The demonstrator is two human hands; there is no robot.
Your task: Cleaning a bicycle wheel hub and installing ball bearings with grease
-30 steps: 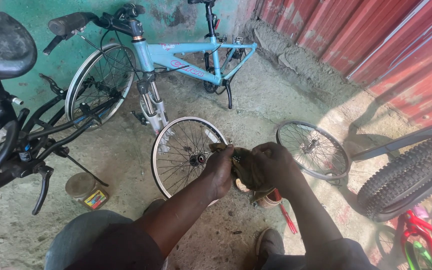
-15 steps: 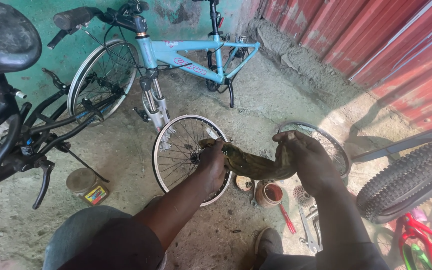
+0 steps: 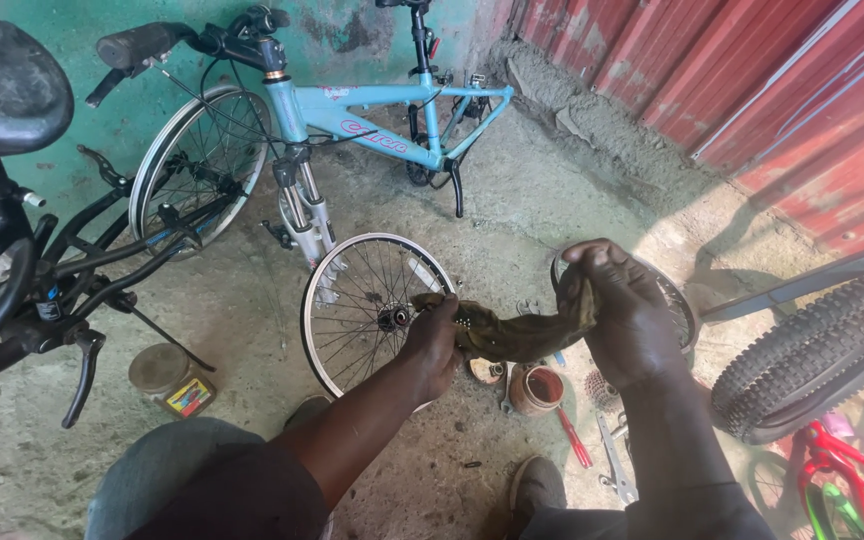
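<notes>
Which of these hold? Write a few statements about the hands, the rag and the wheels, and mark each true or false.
1. Both hands grip one dirty rag, the left hand and the right hand at opposite ends. True.
2. The rag hangs slack from one hand. False: it is stretched between the two.
3. A bare spoked wheel lies on the concrete behind the left hand. True.
4. The light blue bicycle lies flat on the ground. False: it stands upright by the green wall.
5. A red-handled tool lies near the small pot. True.
</notes>
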